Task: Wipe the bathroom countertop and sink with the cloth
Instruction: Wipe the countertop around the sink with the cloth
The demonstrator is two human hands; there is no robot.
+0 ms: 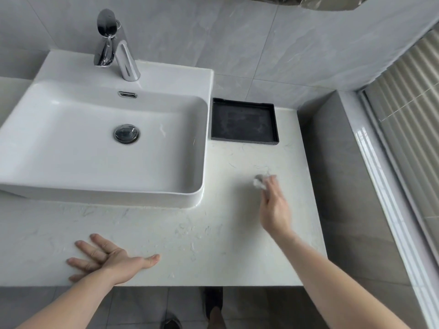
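Cloth (pixel 259 181) sits bunched in my right hand's (pixel 275 210) fingertips on the countertop (pixel 213 233), right of the sink (pixel 102 138), near the black tray (pixel 244 121). My left hand (pixel 107 257) rests flat, fingers spread. Wet streaks remain nearer me; the sink looks unwiped.

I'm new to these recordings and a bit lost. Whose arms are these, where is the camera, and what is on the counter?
There is no machine here: a person wears a wide-angle camera on the head, looking down at their own arms. The left hand rests flat, fingers spread, on the white countertop. The right hand pinches a small crumpled cloth against the counter, right of the white sink. A chrome faucet stands behind the basin. A black tray sits beside the sink by the wall.
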